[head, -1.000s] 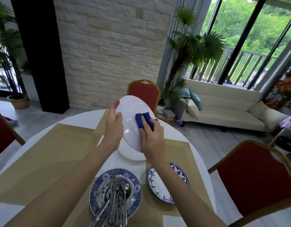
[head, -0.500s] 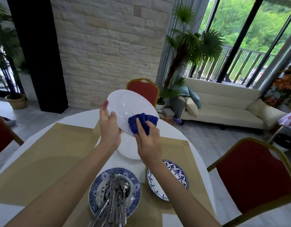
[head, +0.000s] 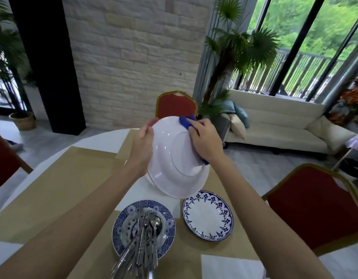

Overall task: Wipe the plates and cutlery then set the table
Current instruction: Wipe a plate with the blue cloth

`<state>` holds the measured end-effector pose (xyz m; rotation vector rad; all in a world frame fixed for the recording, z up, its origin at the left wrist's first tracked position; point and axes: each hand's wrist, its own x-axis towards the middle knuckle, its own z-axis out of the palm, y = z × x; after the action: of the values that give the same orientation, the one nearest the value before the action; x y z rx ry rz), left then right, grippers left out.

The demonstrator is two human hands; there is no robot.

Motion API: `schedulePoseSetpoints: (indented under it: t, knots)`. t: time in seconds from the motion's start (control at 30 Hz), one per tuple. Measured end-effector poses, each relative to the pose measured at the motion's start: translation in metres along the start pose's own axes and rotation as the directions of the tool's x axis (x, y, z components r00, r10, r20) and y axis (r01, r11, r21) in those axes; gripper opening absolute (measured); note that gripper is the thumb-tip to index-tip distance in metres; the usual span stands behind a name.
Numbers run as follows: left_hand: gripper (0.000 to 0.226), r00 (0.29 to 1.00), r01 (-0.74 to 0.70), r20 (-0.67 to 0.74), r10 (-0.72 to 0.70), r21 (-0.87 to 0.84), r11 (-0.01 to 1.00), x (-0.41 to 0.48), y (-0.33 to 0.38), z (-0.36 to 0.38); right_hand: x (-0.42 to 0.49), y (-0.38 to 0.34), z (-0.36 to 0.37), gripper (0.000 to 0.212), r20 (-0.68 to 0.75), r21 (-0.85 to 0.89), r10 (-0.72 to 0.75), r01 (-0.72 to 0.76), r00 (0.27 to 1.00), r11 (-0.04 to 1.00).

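Note:
My left hand (head: 143, 143) grips the left rim of a plain white plate (head: 174, 160), held up over the table with its underside towards me. My right hand (head: 207, 140) presses a blue cloth (head: 187, 121) against the plate's upper right rim. Another white plate (head: 149, 178) lies on the table right below, mostly hidden. Near me sit a blue patterned plate (head: 168, 224) loaded with several pieces of steel cutlery (head: 143, 246) and a white plate with a blue border (head: 208, 215).
The round white table (head: 89, 141) carries tan placemats (head: 59, 184). Red chairs stand at the far side (head: 176, 105), at the right (head: 315, 210) and at the left (head: 2, 160). A cream sofa (head: 279, 125) and a potted palm (head: 234, 57) are beyond.
The white plate has been turned over, so its underside now faces me. The blue cloth moved from the plate's face up to its upper right rim.

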<state>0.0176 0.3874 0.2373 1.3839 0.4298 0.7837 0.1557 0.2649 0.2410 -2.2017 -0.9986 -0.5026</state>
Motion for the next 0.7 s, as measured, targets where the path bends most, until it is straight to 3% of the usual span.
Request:
schedulePoseSetpoints:
  t: [0.13, 0.2, 0.27, 0.33, 0.37, 0.43, 0.53, 0.6, 0.67, 0.7]
  knots:
    - [0.033, 0.999, 0.008, 0.039, -0.008, 0.009, 1.000, 0.002, -0.012, 0.003, -0.018, -0.018, 0.010, 0.038, 0.049, -0.095, -0.344, 0.347, 0.938, 0.933]
    - [0.034, 0.999, 0.003, 0.051, -0.003, 0.005, 1.000, 0.001, -0.017, 0.000, -0.021, -0.015, 0.014, 0.038, 0.038, -0.118, -0.352, 0.354, 0.935, 0.928]
    - [0.034, 0.998, -0.033, 0.049, 0.030, 0.052, 0.998, -0.003, -0.015, -0.002, -0.018, -0.008, 0.016, 0.037, 0.005, -0.041, -0.131, 0.131, 0.991, 0.991]
    - [0.034, 0.993, -0.103, 0.071, 0.096, 0.102, 0.989, -0.008, -0.009, -0.002, -0.012, 0.004, 0.017, 0.038, 0.083, 0.112, 0.243, -0.251, 0.967, 0.961]
    - [0.034, 0.985, -0.147, 0.107, 0.134, 0.130, 0.980, -0.010, -0.007, -0.003, -0.010, 0.008, 0.016, 0.038, 0.167, 0.197, 0.424, -0.452, 0.890, 0.870]
    - [0.037, 0.946, -0.292, 0.223, 0.235, 0.276, 0.916, -0.012, -0.004, -0.006, -0.008, 0.008, 0.011, 0.035, 0.342, 0.391, 0.647, -0.729, 0.681, 0.561]
    - [0.043, 0.820, -0.567, 0.458, 0.343, 0.567, 0.598, -0.012, -0.019, -0.016, -0.010, -0.004, 0.008, 0.043, 0.613, 0.557, 0.641, -0.828, 0.462, 0.064]
    - [0.046, 0.743, -0.669, 0.608, 0.282, 0.656, 0.349, -0.013, -0.033, -0.028, -0.017, -0.005, 0.009, 0.050, 0.711, 0.559, 0.586, -0.818, 0.388, -0.137]
    - [0.059, 0.710, -0.704, 0.682, 0.174, 0.692, 0.161, -0.013, -0.049, -0.043, -0.026, 0.004, 0.021, 0.045, 0.799, 0.424, 0.513, -0.899, 0.312, -0.113]
    - [0.072, 0.672, -0.737, 0.722, 0.168, 0.674, 0.053, -0.015, -0.059, -0.053, -0.031, 0.009, 0.029, 0.040, 0.815, 0.336, 0.507, -0.942, 0.281, -0.017]
